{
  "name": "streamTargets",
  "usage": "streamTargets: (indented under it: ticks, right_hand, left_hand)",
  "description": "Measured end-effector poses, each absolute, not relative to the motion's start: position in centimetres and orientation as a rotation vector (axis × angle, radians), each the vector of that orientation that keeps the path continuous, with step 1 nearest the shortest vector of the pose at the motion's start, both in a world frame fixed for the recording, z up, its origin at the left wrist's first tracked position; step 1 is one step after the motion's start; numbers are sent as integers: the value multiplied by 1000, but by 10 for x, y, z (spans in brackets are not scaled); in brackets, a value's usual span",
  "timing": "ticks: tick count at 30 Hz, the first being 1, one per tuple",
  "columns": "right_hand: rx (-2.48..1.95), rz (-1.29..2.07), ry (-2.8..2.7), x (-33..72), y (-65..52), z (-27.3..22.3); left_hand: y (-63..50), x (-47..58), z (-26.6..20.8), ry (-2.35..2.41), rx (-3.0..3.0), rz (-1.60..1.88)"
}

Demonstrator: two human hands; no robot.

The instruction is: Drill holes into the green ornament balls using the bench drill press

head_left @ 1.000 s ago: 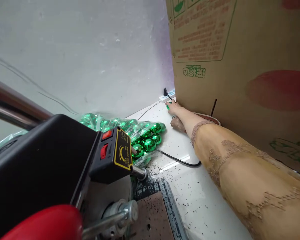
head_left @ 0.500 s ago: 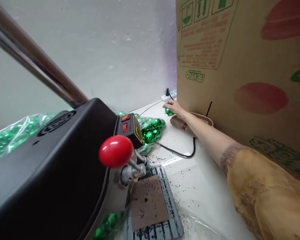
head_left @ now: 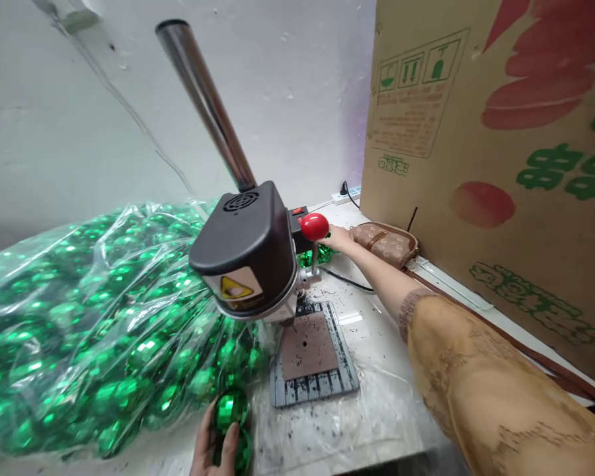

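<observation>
At the bottom, my left hand [head_left: 217,443] is closed around shiny green faceted balls [head_left: 232,406]; two show between thumb and fingers. My right hand [head_left: 342,239] reaches behind the red knob [head_left: 315,227] of a small black drill press [head_left: 245,228]. A bit of green shows at its fingertips, seemingly a ball, though the knob hides most of the fingers. More green balls [head_left: 320,256] lie just below that hand. Under the drill, a brown square board [head_left: 308,347] with a dark hole rests on the slotted metal base [head_left: 347,377].
A big clear plastic bag of green balls [head_left: 104,317] fills the left side. A tall cardboard box [head_left: 441,178] stands at the right, with a brown patterned bag [head_left: 387,243] before it. A power strip [head_left: 347,196] lies by the wall. Dark shavings and a black cable lie on the white table.
My view has drawn back from the drill press, bringing my left hand with green balls into sight. My right hand, earlier on a ball beside the brown bag, is now behind the red knob.
</observation>
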State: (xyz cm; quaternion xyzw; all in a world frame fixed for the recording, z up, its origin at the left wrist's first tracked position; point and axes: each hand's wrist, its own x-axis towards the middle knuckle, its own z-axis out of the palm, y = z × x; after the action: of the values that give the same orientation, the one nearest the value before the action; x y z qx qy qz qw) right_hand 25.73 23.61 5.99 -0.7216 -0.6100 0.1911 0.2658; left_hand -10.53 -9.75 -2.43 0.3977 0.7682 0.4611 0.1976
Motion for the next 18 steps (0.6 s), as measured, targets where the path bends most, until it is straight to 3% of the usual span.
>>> streamTargets:
  ticks: [10,18]
  right_hand:
    - [-1779,515,-1701,287,133,62]
    - [-1736,511,-1820,263,-23,20]
  left_hand:
    - [-100,-101,-25,1851,1136,1471]
    - [-105,-95,-18,1784,1320,1462]
